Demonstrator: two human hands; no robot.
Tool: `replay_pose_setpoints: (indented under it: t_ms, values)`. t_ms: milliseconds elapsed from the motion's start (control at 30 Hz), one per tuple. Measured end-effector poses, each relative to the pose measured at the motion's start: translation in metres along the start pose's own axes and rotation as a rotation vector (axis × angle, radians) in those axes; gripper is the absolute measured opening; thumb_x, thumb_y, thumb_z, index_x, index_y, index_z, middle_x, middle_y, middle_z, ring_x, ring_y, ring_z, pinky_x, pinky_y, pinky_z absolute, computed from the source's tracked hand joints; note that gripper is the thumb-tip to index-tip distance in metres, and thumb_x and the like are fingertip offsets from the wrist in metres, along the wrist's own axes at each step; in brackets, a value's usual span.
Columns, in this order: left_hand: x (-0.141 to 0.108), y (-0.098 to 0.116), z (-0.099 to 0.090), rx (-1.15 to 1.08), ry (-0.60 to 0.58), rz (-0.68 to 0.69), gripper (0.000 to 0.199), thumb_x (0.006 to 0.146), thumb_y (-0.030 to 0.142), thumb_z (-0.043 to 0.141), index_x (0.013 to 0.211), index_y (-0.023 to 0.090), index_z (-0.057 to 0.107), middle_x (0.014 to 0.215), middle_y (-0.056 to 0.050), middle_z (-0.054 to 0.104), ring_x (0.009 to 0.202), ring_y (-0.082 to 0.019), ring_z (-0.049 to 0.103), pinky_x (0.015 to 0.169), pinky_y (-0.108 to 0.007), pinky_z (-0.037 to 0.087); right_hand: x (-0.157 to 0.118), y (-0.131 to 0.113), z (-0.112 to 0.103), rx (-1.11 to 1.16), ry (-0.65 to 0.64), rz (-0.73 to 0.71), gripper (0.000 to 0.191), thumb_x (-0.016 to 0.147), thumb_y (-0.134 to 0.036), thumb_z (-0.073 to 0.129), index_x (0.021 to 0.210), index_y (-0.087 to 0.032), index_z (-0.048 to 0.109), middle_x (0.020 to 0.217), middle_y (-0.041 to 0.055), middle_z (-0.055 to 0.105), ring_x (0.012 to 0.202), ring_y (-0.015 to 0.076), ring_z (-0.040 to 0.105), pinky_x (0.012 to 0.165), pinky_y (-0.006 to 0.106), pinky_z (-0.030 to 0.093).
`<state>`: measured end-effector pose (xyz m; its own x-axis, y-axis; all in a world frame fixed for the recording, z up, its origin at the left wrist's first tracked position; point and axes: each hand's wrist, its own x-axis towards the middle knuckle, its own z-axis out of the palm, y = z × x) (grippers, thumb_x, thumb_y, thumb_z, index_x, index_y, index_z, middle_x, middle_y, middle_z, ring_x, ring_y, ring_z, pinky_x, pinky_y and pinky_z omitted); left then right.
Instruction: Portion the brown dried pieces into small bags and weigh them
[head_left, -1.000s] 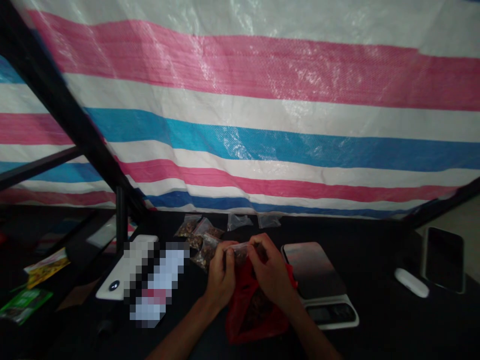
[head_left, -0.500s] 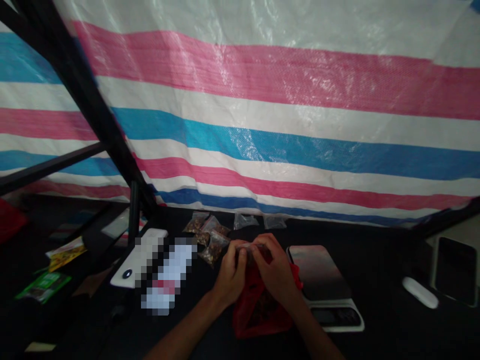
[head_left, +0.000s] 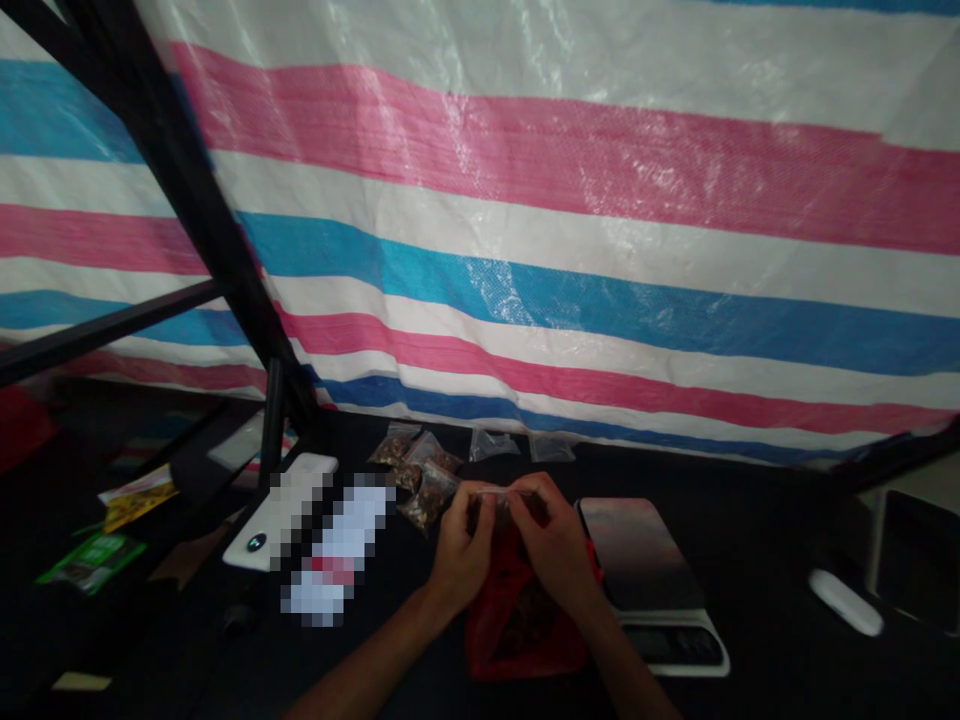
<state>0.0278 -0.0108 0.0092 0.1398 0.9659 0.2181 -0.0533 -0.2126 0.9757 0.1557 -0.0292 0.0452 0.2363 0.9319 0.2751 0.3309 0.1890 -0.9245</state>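
Between my two hands is a small clear zip bag [head_left: 504,498], pinched along its top edge. My left hand [head_left: 463,545] grips its left side with thumb and fingers. On its right side, my right hand [head_left: 551,535] pinches the same edge. What lies inside this bag is mostly hidden by my fingers. Below my hands a red bag [head_left: 525,640] rests on the table, with dark bits showing in it. Several filled zip bags [head_left: 427,495] of brownish pieces lie just beyond my left hand.
Right of my hands stands a kitchen scale [head_left: 641,550]. Two flat clear bags [head_left: 493,444] lie at the back. To the left are a white device [head_left: 247,545], a green packet [head_left: 97,562] and a yellow packet [head_left: 139,497]. A white oblong object [head_left: 846,602] lies far right.
My hands have shifted only slightly, still pinching the bag's top edge. The camera view has tilted a little. The things on the table stay where they were.
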Motion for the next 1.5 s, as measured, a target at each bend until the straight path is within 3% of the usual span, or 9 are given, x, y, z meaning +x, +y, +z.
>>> replay_pose_setpoints:
  t_ms: [200, 333, 667, 1033, 1267, 1500]
  values:
    - [0.002, 0.000, 0.002, -0.067, 0.059, -0.013, 0.034, 0.099, 0.049, 0.050, 0.092, 0.019, 0.064, 0.085, -0.002, 0.070, 0.080, -0.017, 0.065, 0.075, -0.027, 0.052, -0.002, 0.002, 0.002, 0.029, -0.007, 0.064, 0.027, 0.089, -0.046, 0.061, 0.079, -0.021, 0.065, 0.075, 0.0015, 0.066, 0.071, 0.0196, 0.063, 0.066, 0.030, 0.050]
    - [0.007, -0.001, -0.001, -0.071, 0.119, 0.016, 0.033, 0.094, 0.050, 0.057, 0.090, 0.019, 0.067, 0.085, -0.002, 0.070, 0.083, -0.018, 0.065, 0.077, -0.027, 0.053, -0.001, 0.002, 0.002, 0.026, -0.044, 0.072, 0.029, 0.086, -0.048, 0.064, 0.081, -0.020, 0.068, 0.078, 0.0029, 0.071, 0.075, 0.0213, 0.066, 0.070, 0.031, 0.052]
    - [0.008, -0.001, -0.003, 0.011, 0.092, 0.056, 0.025, 0.096, 0.038, 0.054, 0.089, 0.019, 0.068, 0.085, -0.003, 0.070, 0.083, -0.018, 0.065, 0.078, -0.028, 0.052, 0.002, 0.006, 0.000, -0.002, -0.037, 0.078, 0.028, 0.081, -0.048, 0.070, 0.084, -0.020, 0.072, 0.082, 0.0044, 0.073, 0.074, 0.0218, 0.065, 0.068, 0.032, 0.053]
    - [0.007, -0.005, -0.002, -0.018, 0.108, 0.027, 0.029, 0.098, 0.043, 0.051, 0.083, 0.020, 0.059, 0.076, 0.001, 0.060, 0.073, -0.016, 0.057, 0.069, -0.025, 0.049, 0.002, 0.004, 0.000, 0.012, -0.049, 0.069, 0.030, 0.082, -0.050, 0.069, 0.082, -0.020, 0.073, 0.079, 0.0038, 0.073, 0.075, 0.0215, 0.066, 0.068, 0.031, 0.053]
    - [0.011, 0.001, -0.002, -0.007, 0.008, 0.025, 0.028, 0.094, 0.045, 0.057, 0.089, 0.019, 0.064, 0.086, -0.003, 0.067, 0.085, -0.019, 0.063, 0.081, -0.030, 0.052, 0.005, 0.004, -0.001, 0.021, -0.043, 0.051, 0.030, 0.080, -0.050, 0.070, 0.079, -0.020, 0.072, 0.076, 0.0023, 0.069, 0.071, 0.0200, 0.064, 0.065, 0.029, 0.052]
    - [0.012, 0.005, -0.003, -0.015, -0.032, 0.016, 0.029, 0.093, 0.045, 0.057, 0.085, 0.018, 0.065, 0.084, -0.003, 0.067, 0.082, -0.019, 0.062, 0.078, -0.028, 0.051, 0.003, 0.009, 0.000, 0.019, -0.042, 0.047, 0.029, 0.081, -0.049, 0.069, 0.080, -0.020, 0.071, 0.075, 0.0017, 0.067, 0.070, 0.0195, 0.062, 0.064, 0.029, 0.050]
